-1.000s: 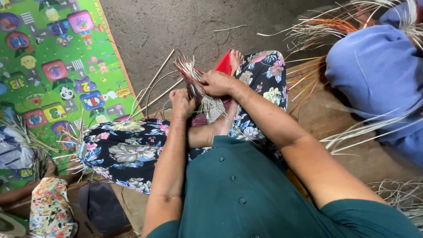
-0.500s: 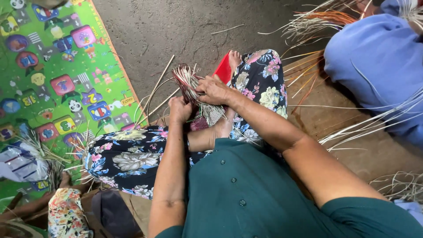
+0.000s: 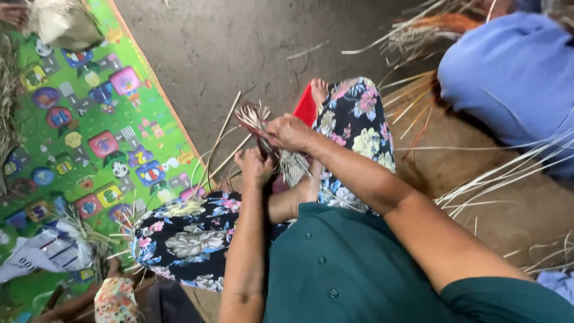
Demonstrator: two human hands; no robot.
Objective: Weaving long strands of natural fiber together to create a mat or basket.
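Currently, the person is sitting cross-legged on the bare earthen floor (image 3: 239,48), working a small woven piece of pale flat plant strips (image 3: 281,158) that is resting in the lap between the knees, against the bare foot (image 3: 308,185). This low position is likely keeping the piece steady and close to both hands.

The right hand (image 3: 288,131) is reaching across from above, its fingers closed in a pinch on the loose strip ends at the top of the weave, apparently drawing them tight. The left hand (image 3: 254,166) is curled shut around the lower edge of the same piece, seemingly bracing it against that pull. How the individual strips are crossing under the fingers cannot be told.

Loose strip ends are fanning outward from the piece toward the floor, probably left long for further interlacing. A red flat object (image 3: 306,107) is lying just beside the floral-print trouser leg (image 3: 353,131). A green patterned play mat (image 3: 78,137) is covering the floor on the left. A second person in a blue garment (image 3: 508,78) is sitting near a heap of long dry strips (image 3: 502,173).
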